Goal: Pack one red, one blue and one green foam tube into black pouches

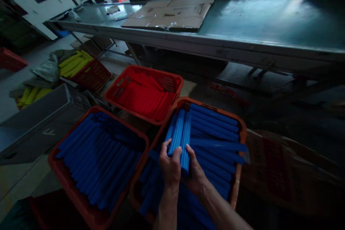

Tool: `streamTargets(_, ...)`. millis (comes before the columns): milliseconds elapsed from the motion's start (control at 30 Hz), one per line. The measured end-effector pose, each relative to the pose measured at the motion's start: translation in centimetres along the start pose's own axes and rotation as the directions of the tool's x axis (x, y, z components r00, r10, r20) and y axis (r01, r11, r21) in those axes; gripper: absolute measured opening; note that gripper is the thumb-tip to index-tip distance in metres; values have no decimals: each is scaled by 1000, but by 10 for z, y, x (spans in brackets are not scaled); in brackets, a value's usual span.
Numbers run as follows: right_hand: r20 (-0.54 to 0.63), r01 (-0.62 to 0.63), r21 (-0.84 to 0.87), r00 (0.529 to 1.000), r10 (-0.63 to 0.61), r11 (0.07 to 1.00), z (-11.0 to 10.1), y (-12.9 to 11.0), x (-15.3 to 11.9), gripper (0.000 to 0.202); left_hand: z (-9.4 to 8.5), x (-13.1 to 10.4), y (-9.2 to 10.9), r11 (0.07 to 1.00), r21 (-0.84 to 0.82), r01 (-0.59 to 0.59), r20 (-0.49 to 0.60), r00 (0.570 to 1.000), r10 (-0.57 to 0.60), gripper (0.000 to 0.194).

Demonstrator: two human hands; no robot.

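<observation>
Two ribbed blue tubes are held side by side over an orange basket (242,131). My left hand (170,167) is closed around the near end of the left blue tube (178,129). Closed on the right blue tube (186,133) is my right hand (196,174), its thumb along the near end. Many more blue tubes (215,124) lie in the basket below, some in rows and a few crosswise. The fingers under the held tubes are partly hidden.
Left of my hands stands a red basket (98,109) of blue tubes. Beyond are a red basket (180,79) of red pieces and a crate (94,75) of yellow ones. A grey bin (32,133) is far left. A metal-topped table (256,21) bearing flattened cardboard (172,12) spans the back.
</observation>
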State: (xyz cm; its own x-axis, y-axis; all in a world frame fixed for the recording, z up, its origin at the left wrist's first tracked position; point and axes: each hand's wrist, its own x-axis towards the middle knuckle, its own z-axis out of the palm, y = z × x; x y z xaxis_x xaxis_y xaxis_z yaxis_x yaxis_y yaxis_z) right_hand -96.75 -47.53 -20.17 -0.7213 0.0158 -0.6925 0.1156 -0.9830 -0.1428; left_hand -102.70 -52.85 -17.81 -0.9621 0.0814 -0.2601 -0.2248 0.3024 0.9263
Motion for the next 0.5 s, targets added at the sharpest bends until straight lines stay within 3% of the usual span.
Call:
streamTargets(167,140,30,37,990,-35,999,-9,5,-48,56,-16,-55,12,990,71,-125,-11,992,126,43)
streamTargets(333,240,153,-35,960,-141,988,-3,-12,-121,60,-15,-127,60,957,53,-285,-69,955,288,47)
streamTargets(433,355,292,-22,896,-266,956,-2,-23,-182,64,-13,-179,91,927,31,-373,-111,921,374,45)
streamTargets(500,369,452,-8,830,-417,892,-8,-32,-227,60,-8,-212,105,904,-7,-428,-53,903,427,40)
